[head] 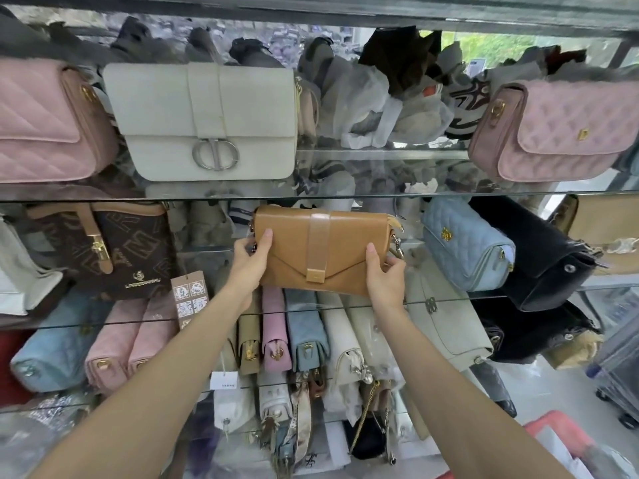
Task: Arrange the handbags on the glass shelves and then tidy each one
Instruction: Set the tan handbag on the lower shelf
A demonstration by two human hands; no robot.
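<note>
Tan handbag point(325, 250) on the middle glass shelf point(449, 300), gripped at both ends.
Your left hand point(250, 259) and right hand point(385, 274) curl round it; brown bag point(114, 250) left, blue bag point(466, 248) right.

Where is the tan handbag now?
The tan handbag is at the centre, on the middle glass shelf, held by both hands, between the brown bag and the blue bag.

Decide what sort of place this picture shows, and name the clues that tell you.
Most likely a handbag shop or its stockroom. Many handbags stand on tiered glass shelves, a paper tag hangs from the brown monogram bag, and both hands hold a tan envelope bag at the shelf.
</note>
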